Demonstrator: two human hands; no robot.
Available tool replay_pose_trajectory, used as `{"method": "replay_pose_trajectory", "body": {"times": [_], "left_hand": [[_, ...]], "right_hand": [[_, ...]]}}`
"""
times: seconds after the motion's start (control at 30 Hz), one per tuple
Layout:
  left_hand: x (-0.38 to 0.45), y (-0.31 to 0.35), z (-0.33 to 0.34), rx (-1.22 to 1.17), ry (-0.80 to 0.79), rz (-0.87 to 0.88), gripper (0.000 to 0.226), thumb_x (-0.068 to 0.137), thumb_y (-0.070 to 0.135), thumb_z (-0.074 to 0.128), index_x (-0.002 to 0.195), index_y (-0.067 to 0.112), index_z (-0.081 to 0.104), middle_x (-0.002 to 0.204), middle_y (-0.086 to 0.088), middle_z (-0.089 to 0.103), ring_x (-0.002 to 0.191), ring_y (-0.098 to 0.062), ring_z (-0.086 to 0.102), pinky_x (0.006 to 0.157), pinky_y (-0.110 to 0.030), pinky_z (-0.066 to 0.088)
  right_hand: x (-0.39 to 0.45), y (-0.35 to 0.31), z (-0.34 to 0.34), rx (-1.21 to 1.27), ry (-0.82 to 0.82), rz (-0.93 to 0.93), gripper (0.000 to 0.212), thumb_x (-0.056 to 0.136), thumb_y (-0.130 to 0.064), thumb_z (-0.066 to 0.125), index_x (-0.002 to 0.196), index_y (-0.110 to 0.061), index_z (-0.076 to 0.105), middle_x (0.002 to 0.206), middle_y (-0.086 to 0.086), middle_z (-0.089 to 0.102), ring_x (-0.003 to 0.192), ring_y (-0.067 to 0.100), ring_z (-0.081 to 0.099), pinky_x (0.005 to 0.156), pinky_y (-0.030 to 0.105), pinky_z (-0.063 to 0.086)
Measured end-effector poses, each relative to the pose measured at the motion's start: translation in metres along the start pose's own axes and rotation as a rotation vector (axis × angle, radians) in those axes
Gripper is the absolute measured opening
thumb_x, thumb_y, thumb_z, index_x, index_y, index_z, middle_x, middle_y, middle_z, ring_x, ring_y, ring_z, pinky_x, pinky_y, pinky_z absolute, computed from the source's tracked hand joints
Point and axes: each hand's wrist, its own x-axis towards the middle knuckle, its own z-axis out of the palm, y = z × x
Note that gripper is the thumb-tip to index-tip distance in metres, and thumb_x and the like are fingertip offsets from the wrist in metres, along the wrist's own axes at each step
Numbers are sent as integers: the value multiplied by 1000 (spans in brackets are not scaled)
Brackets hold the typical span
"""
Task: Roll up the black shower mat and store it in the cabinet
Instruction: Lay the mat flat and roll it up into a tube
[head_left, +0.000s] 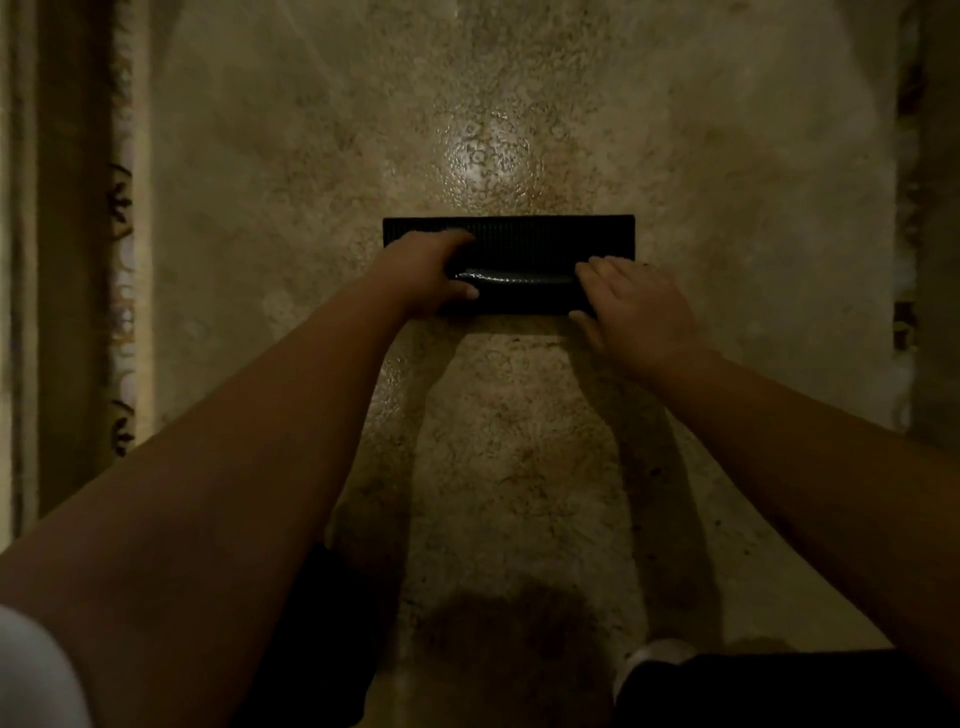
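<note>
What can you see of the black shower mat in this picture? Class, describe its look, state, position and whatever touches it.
The black shower mat lies on a speckled beige floor, near the middle of the view. It is partly rolled: the near part forms a glossy roll running left to right, while a flat ribbed strip beyond it is not yet rolled. It looks like rubber or soft plastic. The left hand grips the roll's left end, the right hand its right end. No cabinet is in view.

Mottled beige stone floor (675, 156), dimly lit; one bright glare spot (485, 156) near the middle; a patterned border strip (122, 260) runs along the left edge.
</note>
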Motion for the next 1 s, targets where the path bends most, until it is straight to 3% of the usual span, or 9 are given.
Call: {"method": "replay_pose_trajectory", "body": {"times": [0.13,0.3,0.37,0.53,0.63,0.7,0.77,0.87,1.0], "left_hand": [[-4,4,-1,-96,77,-39,53,77,31,78,122,15,54,122,-14,62,108,-31,58,88,-42,50],[-21,6,23,2,458,131,28,83,24,70,110,14,70,113,-11,65,101,-32,58,89,-46,46],[-24,4,31,57,536,175,25,84,23,68,107,13,71,108,-11,67,98,-33,60,90,-49,45],[-20,-3,31,205,453,226,53,78,25,75,127,9,60,125,-16,63,115,-36,56,100,-57,37],[-12,-2,24,152,443,196,52,81,24,72,129,9,59,128,-17,62,118,-36,55,104,-55,35],[-6,-4,16,132,418,211,51,80,25,73,127,9,60,124,-16,64,112,-36,58,99,-51,41],[0,-5,9,105,395,222,46,80,26,73,122,13,62,116,-13,68,102,-34,62,94,-46,43],[8,-3,1,54,389,160,36,78,28,74,110,16,62,99,-11,71,91,-34,63,95,-45,38],[0,-5,6,154,436,152,50,78,26,74,125,16,60,128,-20,56,123,-41,46,105,-54,33]], "right_hand": [[8,3,-1,-61,-83,-44,64,91,-32,62,138,5,42,137,26,51,125,40,47,103,52,37],[29,11,-7,16,-131,9,64,89,-35,64,140,-3,43,136,19,54,121,36,50,101,47,40],[37,18,-8,29,-170,12,65,89,-39,63,141,-7,43,136,17,55,120,36,52,98,46,43],[56,28,-18,135,-225,114,66,84,-45,67,136,-14,43,125,19,60,110,38,57,88,45,47],[41,20,-10,144,25,200,52,79,-40,72,120,-13,53,116,18,60,105,38,55,87,44,45],[29,13,2,115,115,154,50,81,-30,72,122,-6,56,122,18,61,112,39,53,95,45,41],[27,20,4,89,69,109,60,80,-24,73,132,-3,51,134,19,56,124,39,48,106,48,35],[39,37,-1,98,49,45,64,77,-21,76,133,-6,50,133,16,57,119,36,52,99,46,41],[49,41,-10,133,-8,72,57,79,-28,74,130,-18,51,121,10,61,106,33,57,87,44,47]]}}
